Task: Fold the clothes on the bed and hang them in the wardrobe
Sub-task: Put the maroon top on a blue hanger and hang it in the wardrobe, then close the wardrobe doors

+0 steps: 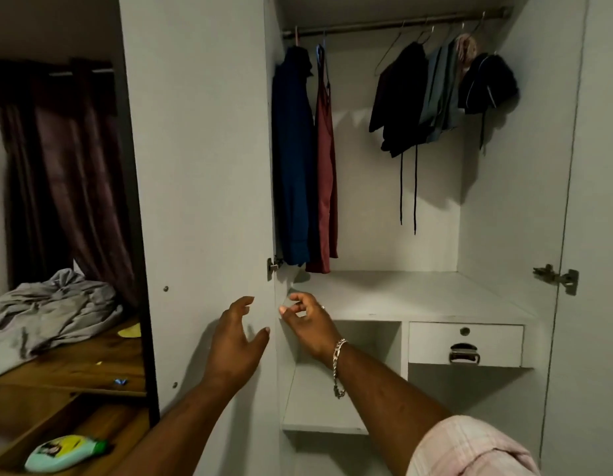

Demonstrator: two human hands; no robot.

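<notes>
Pale-skinned wood it is not: the white laminate wardrobe door (202, 166) stands open, and nearest us both hands hover at its hinge edge. The left hand (238, 341) is spread, fingers loosely apart, holding nothing; the right hand (306, 321), silver chain bracelet at the wrist, curls its fingers loosely, its grip likewise empty. Beyond the door, a long blue garment (293, 159) and a maroon one (325, 173) hang from the metal rail (394, 24), long axes vertical, hems down; dark folded pieces (401, 101) hang further right. Left of the door, crumpled grey clothes (54, 304) lie unfolded, so work seems to remain.
</notes>
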